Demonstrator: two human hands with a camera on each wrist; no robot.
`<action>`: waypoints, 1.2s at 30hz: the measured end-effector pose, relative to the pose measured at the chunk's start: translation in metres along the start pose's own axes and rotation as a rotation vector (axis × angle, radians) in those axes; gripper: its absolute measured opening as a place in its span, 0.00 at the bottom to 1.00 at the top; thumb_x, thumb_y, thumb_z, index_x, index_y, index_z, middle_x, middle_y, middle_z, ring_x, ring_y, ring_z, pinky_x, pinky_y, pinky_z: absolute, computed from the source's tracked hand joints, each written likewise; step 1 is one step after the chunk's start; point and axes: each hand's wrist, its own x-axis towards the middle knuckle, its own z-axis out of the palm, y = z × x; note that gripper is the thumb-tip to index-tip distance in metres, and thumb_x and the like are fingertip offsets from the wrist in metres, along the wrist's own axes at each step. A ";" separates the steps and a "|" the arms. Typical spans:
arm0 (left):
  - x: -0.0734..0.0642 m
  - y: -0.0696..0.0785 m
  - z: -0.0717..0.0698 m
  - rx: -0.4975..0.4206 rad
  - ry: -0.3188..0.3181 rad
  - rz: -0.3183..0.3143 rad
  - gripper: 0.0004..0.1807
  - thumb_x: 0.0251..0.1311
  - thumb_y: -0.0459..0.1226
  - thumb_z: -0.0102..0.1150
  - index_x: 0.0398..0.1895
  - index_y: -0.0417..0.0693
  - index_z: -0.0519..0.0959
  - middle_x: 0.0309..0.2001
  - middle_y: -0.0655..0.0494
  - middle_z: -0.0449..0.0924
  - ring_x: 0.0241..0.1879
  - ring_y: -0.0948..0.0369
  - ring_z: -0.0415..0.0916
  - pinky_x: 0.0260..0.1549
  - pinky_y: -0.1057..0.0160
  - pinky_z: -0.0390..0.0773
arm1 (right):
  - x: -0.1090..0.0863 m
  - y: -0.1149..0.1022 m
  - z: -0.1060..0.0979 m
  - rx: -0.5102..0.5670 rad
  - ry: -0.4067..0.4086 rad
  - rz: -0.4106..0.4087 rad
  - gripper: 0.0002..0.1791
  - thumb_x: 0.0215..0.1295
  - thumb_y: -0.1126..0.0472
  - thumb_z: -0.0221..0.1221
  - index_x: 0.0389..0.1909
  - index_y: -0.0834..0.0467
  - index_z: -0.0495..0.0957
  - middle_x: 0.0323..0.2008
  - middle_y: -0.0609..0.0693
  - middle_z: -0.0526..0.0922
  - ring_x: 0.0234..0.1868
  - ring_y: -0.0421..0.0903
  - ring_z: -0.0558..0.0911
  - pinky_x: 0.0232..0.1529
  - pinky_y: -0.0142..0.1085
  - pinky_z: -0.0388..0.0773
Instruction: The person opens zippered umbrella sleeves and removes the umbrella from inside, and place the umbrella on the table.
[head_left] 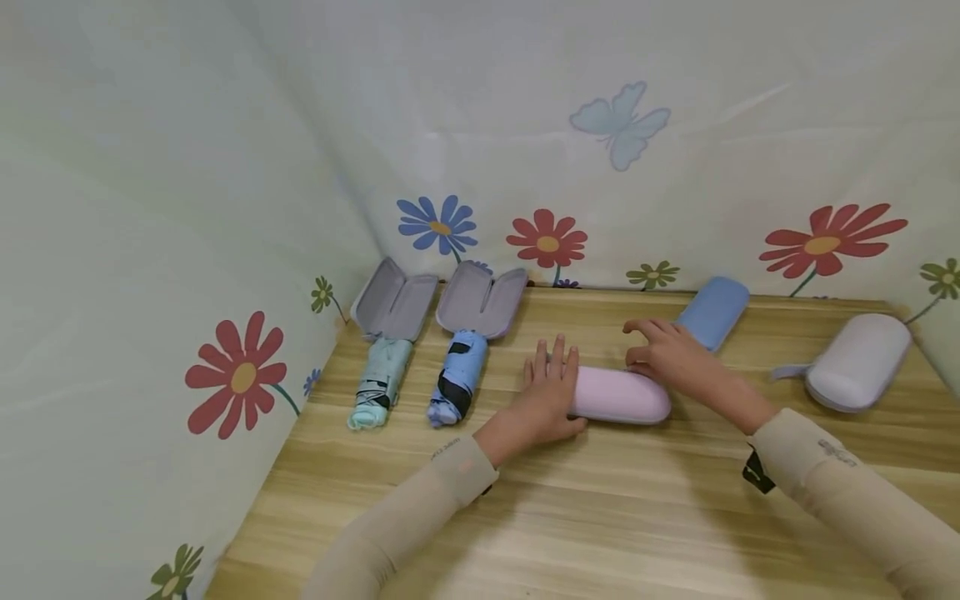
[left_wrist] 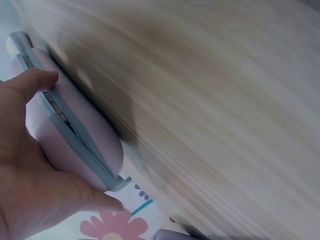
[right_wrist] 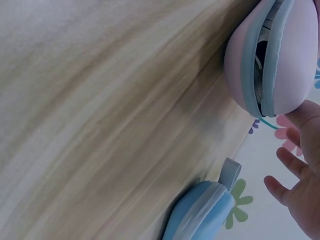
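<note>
While left hand (head_left: 550, 402) lies flat-fingered across pink case (head_left: 621, 396), right of head frame's centre, right hand (head_left: 671, 357), loosely bent, sits at case's upper edge. Left wrist view: thumb (left_wrist: 40, 79) at parted zip edge (left_wrist: 75, 142), left. Right wrist view: fingers spread, right; blue case (right_wrist: 220, 207) bottom.

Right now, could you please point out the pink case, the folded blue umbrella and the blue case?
Pink case (head_left: 618, 393), head view: the uncovered right part of its shell.
Folded blue umbrella (head_left: 464, 365), head view: the blue cloth near its middle.
Blue case (head_left: 715, 311), head view: its upper face.
</note>
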 end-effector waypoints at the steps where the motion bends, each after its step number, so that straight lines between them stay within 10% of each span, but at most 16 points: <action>1: -0.001 -0.002 0.000 0.015 0.003 0.012 0.64 0.60 0.62 0.65 0.83 0.42 0.34 0.81 0.37 0.23 0.79 0.36 0.27 0.73 0.36 0.49 | 0.002 0.000 0.000 0.003 -0.001 -0.009 0.06 0.57 0.64 0.74 0.31 0.50 0.88 0.56 0.61 0.78 0.52 0.64 0.79 0.41 0.60 0.79; 16: 0.007 -0.008 0.000 0.129 0.001 0.070 0.63 0.59 0.57 0.68 0.82 0.39 0.39 0.81 0.37 0.24 0.80 0.43 0.28 0.75 0.43 0.48 | 0.019 -0.009 0.005 0.032 -0.116 0.002 0.02 0.63 0.61 0.70 0.35 0.50 0.88 0.59 0.60 0.77 0.57 0.62 0.77 0.45 0.60 0.79; 24: 0.025 -0.019 -0.013 0.216 0.028 0.069 0.41 0.73 0.26 0.51 0.83 0.46 0.45 0.80 0.30 0.37 0.79 0.40 0.40 0.73 0.46 0.57 | 0.012 -0.013 0.002 0.023 -0.024 -0.041 0.05 0.58 0.63 0.73 0.31 0.51 0.87 0.53 0.61 0.79 0.44 0.60 0.82 0.36 0.55 0.81; 36: 0.027 -0.021 -0.017 0.194 0.004 0.154 0.39 0.71 0.22 0.48 0.81 0.38 0.45 0.78 0.25 0.38 0.78 0.37 0.42 0.71 0.50 0.61 | 0.029 -0.016 0.020 -0.021 -0.045 0.128 0.02 0.62 0.60 0.71 0.35 0.50 0.88 0.55 0.58 0.78 0.45 0.60 0.80 0.39 0.57 0.79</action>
